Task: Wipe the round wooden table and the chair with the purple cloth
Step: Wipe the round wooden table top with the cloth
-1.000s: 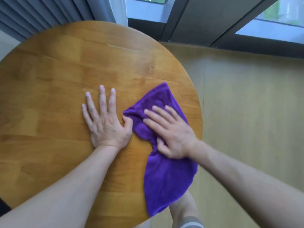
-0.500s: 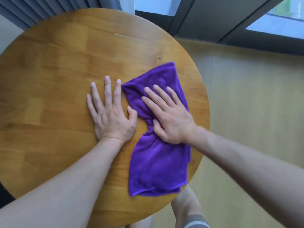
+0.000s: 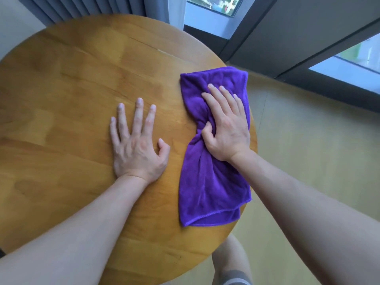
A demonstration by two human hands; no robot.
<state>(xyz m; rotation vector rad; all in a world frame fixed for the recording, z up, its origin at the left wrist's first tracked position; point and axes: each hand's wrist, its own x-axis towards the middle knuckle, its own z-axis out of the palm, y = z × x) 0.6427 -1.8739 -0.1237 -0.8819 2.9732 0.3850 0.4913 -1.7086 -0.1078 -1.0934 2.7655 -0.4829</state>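
- Head view: we see the purple cloth point(image 3: 213, 161) lying on the right-hand part of the round wooden table point(image 3: 82, 89), its long axis running from near us away toward the window, pinched narrow at the middle and spread at both ends.
- Our right hand point(image 3: 226, 128) lies on top of the cloth at that narrow waist, fingers stretched forward and flat on the fabric, thumb tucked into the gathered folds; we read it as pressing down, not gripping.
- Our left hand point(image 3: 135, 140) rests bare on the wood just beside the cloth, fingers splayed and straight, holding nothing; a strip of bare table separates it from the fabric.
- The cloth's right side runs close along the table's right rim, and its far corner seems to reach or slightly overhang the edge; beyond that lies only floor point(image 3: 308, 161).
- Open room, in our judgement, lies to the left and far left: a broad sweep of bare wood behind and past the left hand, which stands in the way of any straight leftward stroke.
- The right hand is the nearer and already on the cloth, so the next pass likely falls to it.
- No chair appears in this view; a bare leg point(image 3: 228, 262) shows below the table edge.
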